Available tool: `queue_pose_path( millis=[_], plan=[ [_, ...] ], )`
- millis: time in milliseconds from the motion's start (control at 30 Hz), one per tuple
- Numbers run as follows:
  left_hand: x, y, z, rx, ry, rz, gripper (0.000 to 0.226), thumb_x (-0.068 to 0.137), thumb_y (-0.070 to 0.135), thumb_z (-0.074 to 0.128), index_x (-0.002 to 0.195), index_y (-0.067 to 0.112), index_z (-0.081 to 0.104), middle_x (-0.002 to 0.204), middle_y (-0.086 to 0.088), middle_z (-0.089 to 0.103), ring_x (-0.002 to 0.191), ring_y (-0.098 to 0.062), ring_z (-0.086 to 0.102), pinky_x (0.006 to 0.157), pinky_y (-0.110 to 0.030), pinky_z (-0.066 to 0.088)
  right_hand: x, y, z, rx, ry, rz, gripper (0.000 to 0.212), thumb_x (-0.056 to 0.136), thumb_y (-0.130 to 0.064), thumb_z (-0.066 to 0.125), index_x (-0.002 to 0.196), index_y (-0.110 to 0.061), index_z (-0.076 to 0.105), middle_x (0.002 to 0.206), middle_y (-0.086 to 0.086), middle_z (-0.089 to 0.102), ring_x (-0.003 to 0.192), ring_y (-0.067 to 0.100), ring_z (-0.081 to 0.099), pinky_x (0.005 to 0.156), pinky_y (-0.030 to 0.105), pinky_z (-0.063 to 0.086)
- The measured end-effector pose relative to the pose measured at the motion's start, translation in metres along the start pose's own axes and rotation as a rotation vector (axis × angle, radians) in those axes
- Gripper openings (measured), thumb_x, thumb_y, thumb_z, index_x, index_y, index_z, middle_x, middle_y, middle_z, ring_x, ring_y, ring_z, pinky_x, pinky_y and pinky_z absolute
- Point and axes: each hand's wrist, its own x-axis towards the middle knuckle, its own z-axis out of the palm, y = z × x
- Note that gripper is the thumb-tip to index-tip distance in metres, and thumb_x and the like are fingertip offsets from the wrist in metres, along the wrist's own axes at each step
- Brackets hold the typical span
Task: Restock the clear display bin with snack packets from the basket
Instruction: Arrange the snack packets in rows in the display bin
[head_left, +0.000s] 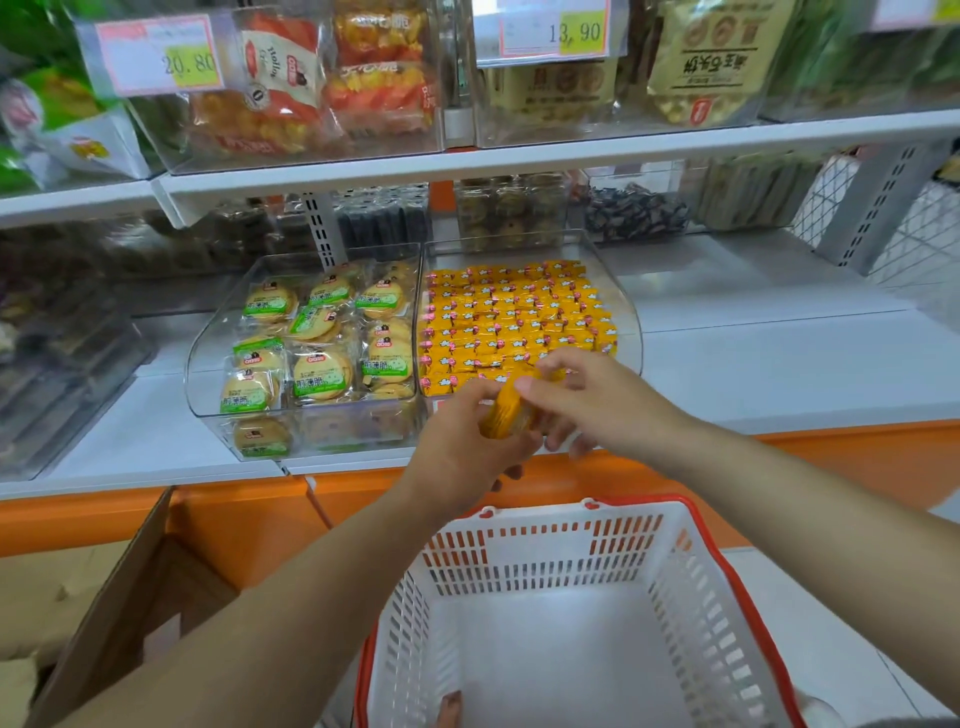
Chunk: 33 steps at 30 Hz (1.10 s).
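Step in hand, by judgement: loading, late in the restock. White slotted plastic basket with red rim (691, 613) below the white shelf (779, 364), showing only its bare floor plus one small brownish thing at the near edge, not identified. Small stack of yellow foil snack packets (506, 415) gripped on edge in the left hand (457, 452), fingers curled round it, just at the front lip of the clear curved acrylic display bin (631, 317). Right hand (592, 400) on the stack's top with bent fingers; pinching or merely steadying, cannot tell. Bin already lined with rows of like packets. Next move, by judgement: lift stack over the lip, lay packets flat along the front row. Legible: pink-and-yellow price tag (189, 65) reading "20.80", second price tag (576, 32) reading "13.90"; "Hollo…" on a red-and-white bag (283, 67) above. Packet print too small to read
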Motion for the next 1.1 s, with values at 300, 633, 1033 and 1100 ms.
queue_pose_path(
  millis=[300,633,1033,1100],
  plan=[
    [-0.001,0.006,-0.005,-0.174,-0.019,-0.076,0.036,0.09,0.032,0.075,0.122,0.023,0.061,0.102,0.001,0.075,0.07,-0.009,0.07,0.059,-0.023,0.052,-0.004,0.012,-0.033,0.421,-0.022,-0.027,0.039,0.089,0.008,0.064,0.118,-0.017,0.056,0.099,0.014,0.065,0.085,0.028,0.072,0.078,0.039,0.06],
    [-0.001,0.013,0.002,-0.229,0.029,-0.071,0.037,0.081,0.031,0.083,0.113,0.03,0.066,0.128,-0.004,0.066,0.093,-0.018,0.061,0.066,-0.029,0.044,-0.006,0.012,-0.037,0.377,-0.038,-0.014,0.035,0.085,-0.029,0.073,0.117,-0.024,0.062,0.099,0.008,0.074,0.086,0.027,0.075,0.072,0.036,0.059],
    [0.013,0.035,0.021,-0.313,0.099,0.007,0.044,0.084,0.017,0.081,0.123,0.02,0.059,0.113,-0.003,0.071,0.085,-0.001,0.073,0.063,-0.013,0.055,-0.007,0.01,-0.049,0.054,0.037,-0.166,0.025,0.095,-0.031,0.064,0.119,-0.038,0.06,0.101,-0.008,0.071,0.09,0.015,0.07,0.077,0.035,0.06],
    [0.014,0.039,0.028,-0.291,0.094,0.025,0.042,0.085,0.014,0.08,0.122,0.017,0.061,0.11,0.0,0.07,0.079,0.001,0.072,0.06,-0.013,0.054,-0.007,0.011,-0.053,-0.012,0.046,-0.257,0.034,0.097,-0.025,0.062,0.126,-0.04,0.059,0.105,-0.008,0.065,0.085,0.016,0.069,0.074,0.03,0.058]
  ],
)
